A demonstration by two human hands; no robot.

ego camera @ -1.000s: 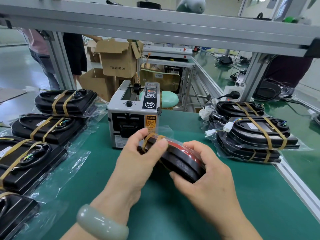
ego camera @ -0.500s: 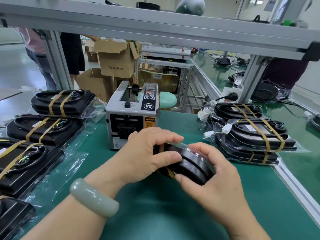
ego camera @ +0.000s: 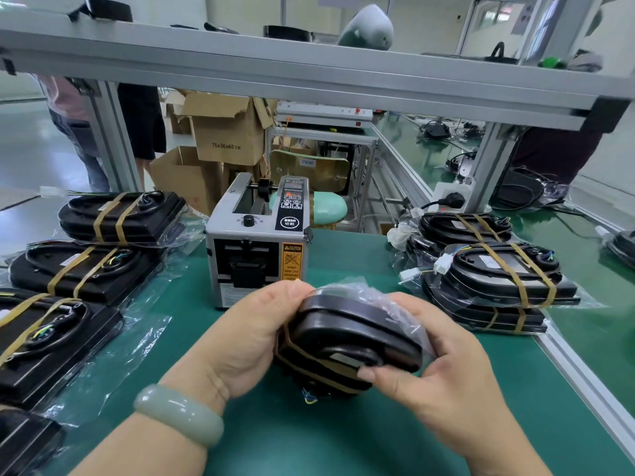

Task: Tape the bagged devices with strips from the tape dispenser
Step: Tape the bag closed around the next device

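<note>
Because its clear bag looks slick over a stiff black body, the bagged device is best gripped by its edges: the left hand curls round one end, the right hand cups the other, thumb at the tan strip, above the green bench, near the tape dispenser.

A smooth green mat covers the bench beneath the grip, and a pale jade-green stone bangle shows nearer and to the left of it. Beyond the grip, past the bench's far edge, stands a mint-green padded seat, with brown cardboard boxes stacked further back and left. A white power socket with a black plug sits beyond and right of the grip, and a grey aluminium shelf beam spans above.
</note>
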